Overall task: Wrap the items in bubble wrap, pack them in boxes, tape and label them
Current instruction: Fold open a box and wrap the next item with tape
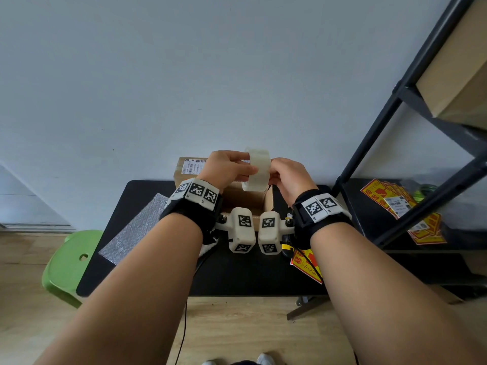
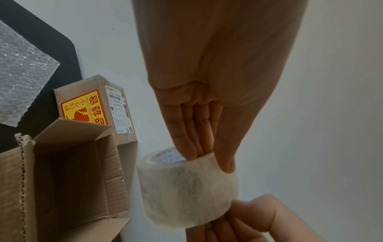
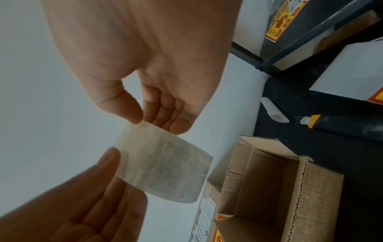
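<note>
Head view gives me free air above the open box point(image 1: 259, 200) on the black table point(image 1: 137, 196), the wall close behind. My left hand point(image 1: 226, 168) grips the tape roll point(image 1: 257, 169), fingers in its core and thumb outside; my right hand point(image 1: 288, 177) pinches its outer edge. A sealed, labelled box point(image 1: 188, 168) stands behind, bubble wrap point(image 1: 134, 230) lies left, and a shelf frame point(image 1: 390, 119) crowds the right.
</note>
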The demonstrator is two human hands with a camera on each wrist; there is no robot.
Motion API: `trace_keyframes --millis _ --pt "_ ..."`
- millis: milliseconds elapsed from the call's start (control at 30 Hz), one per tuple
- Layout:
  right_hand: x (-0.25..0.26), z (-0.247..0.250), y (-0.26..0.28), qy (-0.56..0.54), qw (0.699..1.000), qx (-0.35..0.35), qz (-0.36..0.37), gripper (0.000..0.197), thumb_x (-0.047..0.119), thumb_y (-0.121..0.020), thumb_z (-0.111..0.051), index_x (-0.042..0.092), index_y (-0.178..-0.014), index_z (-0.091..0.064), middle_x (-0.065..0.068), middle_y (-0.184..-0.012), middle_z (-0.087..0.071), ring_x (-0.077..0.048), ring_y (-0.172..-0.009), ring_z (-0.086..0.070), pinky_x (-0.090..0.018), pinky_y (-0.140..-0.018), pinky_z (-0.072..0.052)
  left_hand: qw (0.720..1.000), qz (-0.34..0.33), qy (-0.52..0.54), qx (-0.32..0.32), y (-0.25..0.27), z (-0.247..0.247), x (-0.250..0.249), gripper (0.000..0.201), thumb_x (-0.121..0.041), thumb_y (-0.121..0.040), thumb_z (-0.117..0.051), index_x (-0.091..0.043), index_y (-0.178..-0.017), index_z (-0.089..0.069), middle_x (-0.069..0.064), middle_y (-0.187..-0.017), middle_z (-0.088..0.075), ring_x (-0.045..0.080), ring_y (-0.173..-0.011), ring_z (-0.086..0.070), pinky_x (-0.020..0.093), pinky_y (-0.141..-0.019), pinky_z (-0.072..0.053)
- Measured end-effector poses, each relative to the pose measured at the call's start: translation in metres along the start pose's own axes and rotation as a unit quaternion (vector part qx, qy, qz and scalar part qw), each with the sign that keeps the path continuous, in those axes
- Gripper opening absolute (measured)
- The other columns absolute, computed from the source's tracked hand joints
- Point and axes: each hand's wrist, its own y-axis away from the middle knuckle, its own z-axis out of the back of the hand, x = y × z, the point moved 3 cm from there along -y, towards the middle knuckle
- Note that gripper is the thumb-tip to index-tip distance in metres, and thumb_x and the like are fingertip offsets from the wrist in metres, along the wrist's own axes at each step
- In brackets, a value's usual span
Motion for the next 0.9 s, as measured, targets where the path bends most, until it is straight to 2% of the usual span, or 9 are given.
trace_keyframes --millis 200,300,367,467,533,633,733,833,900 --pt "0.0013 -0.0008 -0.0011 0.008 1.0 -0.001 -0.003 0.017 0.0 -0.078 -0.049 0.005 -0.081 -0.065 -0.012 -0.079 -0.062 -0.029 -0.079 -0.059 -0.04 -0.076 -0.05 1.0 0.001 0.013 0.001 0.002 -0.002 0.0 0.028 0.004 -0.076 -0.077 -0.012 -0.098 -0.07 -0.006 -0.065 -0.07 0.012 -0.068 -0.068 0.03 -0.078 -0.059" --pt "0.0002 -0.0002 -0.0013 0.014 1.0 -0.008 -0.006 0.03 -0.007 -0.075 -0.043 0.009 -0.082 -0.067 -0.016 -0.085 -0.067 -0.032 -0.081 -0.063 -0.043 -0.08 -0.054 1.0 0.0 0.017 0.002 0.0023 -0.0033 -0.0032 0.026 0.0 -0.076 -0.078 -0.01 -0.1 -0.071 0.007 -0.084 -0.074 0.022 -0.081 -0.072 0.036 -0.083 -0.059" --pt "0.0009 0.0001 -0.0007 0.002 1.0 -0.009 -0.011 0.035 -0.012 -0.076 -0.039 0.006 -0.085 -0.067 -0.02 -0.091 -0.069 -0.035 -0.084 -0.064 -0.044 -0.083 -0.054 1.0 0.0 0.014 -0.001 0.0021 -0.0036 -0.0058 0.024 -0.002 -0.076 -0.079 -0.014 -0.095 -0.069 0.015 -0.096 -0.074 0.032 -0.091 -0.071 0.041 -0.086 -0.058" --pt "0.0058 -0.0018 0.0046 -0.046 0.999 0.011 -0.016 0.028 -0.009 -0.086 -0.036 -0.002 -0.085 -0.063 -0.016 -0.08 -0.063 -0.024 -0.07 -0.06 -0.031 -0.066 -0.052 1.0 -0.002 0.004 -0.008 0.0018 -0.0021 -0.0067 0.023 -0.001 -0.077 -0.078 -0.015 -0.092 -0.069 0.018 -0.097 -0.073 0.036 -0.095 -0.07 0.043 -0.087 -0.058" --pt "0.0061 -0.0026 0.0051 -0.045 0.999 0.013 -0.011 0.024 0.0 -0.091 -0.04 -0.003 -0.088 -0.063 -0.012 -0.076 -0.062 -0.019 -0.064 -0.059 -0.028 -0.061 -0.048 1.0 -0.003 0.004 -0.01 0.0012 -0.0017 -0.0056 0.023 0.0 -0.077 -0.077 -0.016 -0.091 -0.07 0.016 -0.093 -0.073 0.034 -0.091 -0.071 0.043 -0.087 -0.058" --pt "0.0031 -0.0022 -0.0001 -0.031 0.999 -0.009 -0.01 0.02 0.002 -0.089 -0.045 -0.004 -0.097 -0.063 -0.016 -0.084 -0.06 -0.024 -0.07 -0.058 -0.033 -0.065 -0.048 1.0 -0.007 -0.003 -0.01 0.0014 -0.0033 -0.0059 0.023 0.0 -0.076 -0.078 -0.016 -0.091 -0.07 0.016 -0.091 -0.073 0.03 -0.086 -0.071 0.04 -0.085 -0.059" --pt "0.0025 -0.0032 -0.0016 -0.015 1.0 -0.014 -0.011 0.02 0.0 -0.086 -0.045 -0.002 -0.092 -0.063 -0.016 -0.083 -0.062 -0.025 -0.072 -0.06 -0.035 -0.068 -0.049 1.0 -0.007 -0.007 -0.015 0.0008 -0.0035 -0.0052 0.026 -0.001 -0.076 -0.079 -0.013 -0.098 -0.071 0.015 -0.089 -0.073 0.027 -0.082 -0.069 0.038 -0.083 -0.059" --pt "0.0032 -0.0029 -0.0024 -0.008 1.0 -0.002 -0.007 0.021 -0.004 -0.085 -0.042 0.002 -0.085 -0.062 -0.014 -0.079 -0.061 -0.024 -0.07 -0.058 -0.033 -0.065 -0.049 1.0 0.001 -0.005 -0.021 -0.0003 -0.0033 -0.0033 0.034 -0.002 -0.075 -0.08 -0.006 -0.107 -0.069 0.01 -0.084 -0.073 0.024 -0.078 -0.069 0.036 -0.081 -0.059" --pt "0.0035 -0.0038 -0.003 -0.011 1.0 0.001 -0.008 0.023 -0.007 -0.085 -0.04 0.003 -0.084 -0.061 -0.013 -0.079 -0.061 -0.025 -0.072 -0.058 -0.033 -0.066 -0.049 1.0 0.006 -0.002 -0.024 -0.0006 -0.0023 -0.0026 0.039 -0.002 -0.075 -0.08 -0.004 -0.112 -0.068 0.012 -0.086 -0.073 0.023 -0.078 -0.069 0.037 -0.082 -0.059"
